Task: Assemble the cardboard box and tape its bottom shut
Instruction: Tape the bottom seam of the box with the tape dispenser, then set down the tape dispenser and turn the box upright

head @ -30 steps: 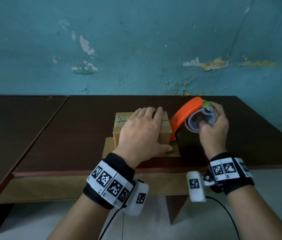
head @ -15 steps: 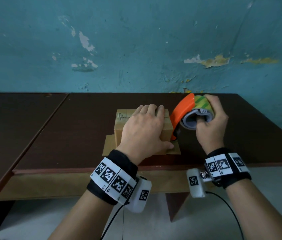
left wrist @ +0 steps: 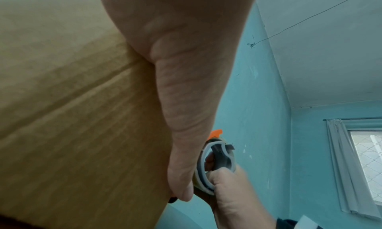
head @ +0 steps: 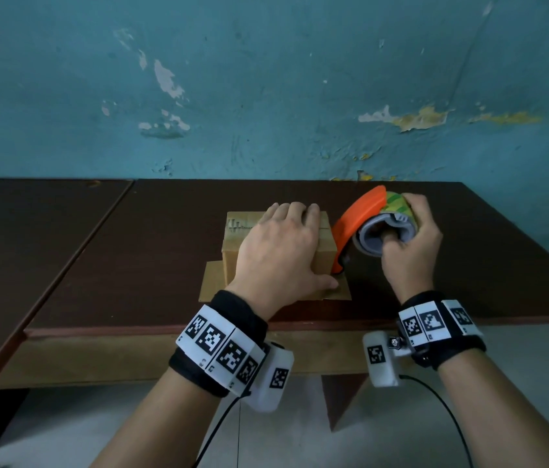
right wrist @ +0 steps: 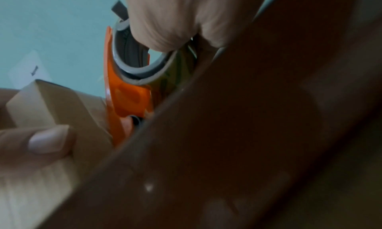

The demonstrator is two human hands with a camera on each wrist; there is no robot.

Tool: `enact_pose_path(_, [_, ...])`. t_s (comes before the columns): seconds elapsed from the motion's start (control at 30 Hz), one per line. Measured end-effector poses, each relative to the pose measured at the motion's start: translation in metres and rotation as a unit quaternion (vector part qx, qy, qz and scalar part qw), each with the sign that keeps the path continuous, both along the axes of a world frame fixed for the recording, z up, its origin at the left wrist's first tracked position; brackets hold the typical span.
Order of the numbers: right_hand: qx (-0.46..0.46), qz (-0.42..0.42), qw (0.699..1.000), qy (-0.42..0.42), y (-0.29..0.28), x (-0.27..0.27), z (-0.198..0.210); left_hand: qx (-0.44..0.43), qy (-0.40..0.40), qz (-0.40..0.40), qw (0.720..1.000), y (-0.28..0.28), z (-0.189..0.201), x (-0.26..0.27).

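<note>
Head view, cardboard box: it is set on the dark brown surface near the front edge, with flaps spread flat at its base.
Head view, left hand: it is laid palm down on top of the box; the fingers are stretched flat and together, and the thumb is run along the near right side.
Head view, right hand: its fingers are curled round the tape dispenser, with the thumb hooked into the grey core.
Head view, tape dispenser: the orange body is pressed against the right side of the box, low end at the base flap.
Head view, tape roll: a green and yellow pattern is seen on it.
Left wrist view, box wall: the frame's left is filled by corrugated cardboard, against which the thumb is laid.
Left wrist view, dispenser ring: it is seen beyond the thumb, gripped by the other hand.
Right wrist view, dispenser: the orange plate is seen touching the box corner; the grey ring is clamped by the fingers.
Right wrist view, surface: it is blurred and dark.
</note>
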State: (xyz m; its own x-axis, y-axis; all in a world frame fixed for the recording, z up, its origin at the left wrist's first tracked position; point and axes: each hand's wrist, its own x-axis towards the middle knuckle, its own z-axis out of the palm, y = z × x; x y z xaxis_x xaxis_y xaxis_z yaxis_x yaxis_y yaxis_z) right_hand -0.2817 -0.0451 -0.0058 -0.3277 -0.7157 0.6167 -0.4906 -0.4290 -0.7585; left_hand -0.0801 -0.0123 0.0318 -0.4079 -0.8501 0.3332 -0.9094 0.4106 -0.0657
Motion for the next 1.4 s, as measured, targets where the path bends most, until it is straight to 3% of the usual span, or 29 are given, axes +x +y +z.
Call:
enact_pose_path(0.2, [-0.055,0.032,0.994,0.093,0.006,0.006,0.016,-0.002,-0.002,0.001,1.0,0.001,0.0,0.0])
enact_pose_path(0.53, [0.002,0.012,1.0,0.008,0.003,0.002,0.005,0.0,0.001,0.001,1.0,0.001,0.002,-0.001])
enact_pose_path(0.83, [0.019,0.028,0.998,0.045,-0.002,0.01,0.007,0.006,0.013,0.002,1.0,-0.001,0.002,0.002])
enact_pose_path(0.9, [0.03,0.011,0.999,-0.001,-0.007,0.004,0.006,0.005,0.017,-0.002,1.0,-0.002,0.002,0.004])
enact_pose_path(1.0, [0.058,-0.075,0.978,-0.186,-0.015,-0.011,0.005,0.005,0.015,-0.001,1.0,-0.001,0.001,0.006])
enact_pose_path(1.07, [0.056,-0.113,0.928,-0.35,-0.018,-0.025,0.009,0.001,0.011,0.001,1.0,-0.001,0.001,0.006])
enact_pose_path(1.13, [0.07,-0.094,0.85,-0.514,-0.019,-0.045,0.01,0.0,0.011,0.002,1.0,-0.001,0.0,0.005])
enact_pose_path(1.17, [0.095,-0.067,0.824,-0.554,-0.018,-0.054,0.008,-0.001,0.011,0.003,1.0,-0.001,0.0,0.005])
enact_pose_path(1.23, [0.145,-0.039,0.81,-0.567,-0.017,-0.064,0.004,-0.001,0.011,0.001,1.0,-0.001,0.0,0.004])
enact_pose_path(1.3, [0.159,-0.066,0.812,-0.558,-0.02,-0.066,0.004,-0.001,0.014,0.001,1.0,-0.001,0.001,0.004])
enact_pose_path(1.4, [0.17,-0.101,0.851,-0.487,-0.022,-0.067,0.007,-0.002,0.015,0.0,1.0,-0.001,0.001,0.004])
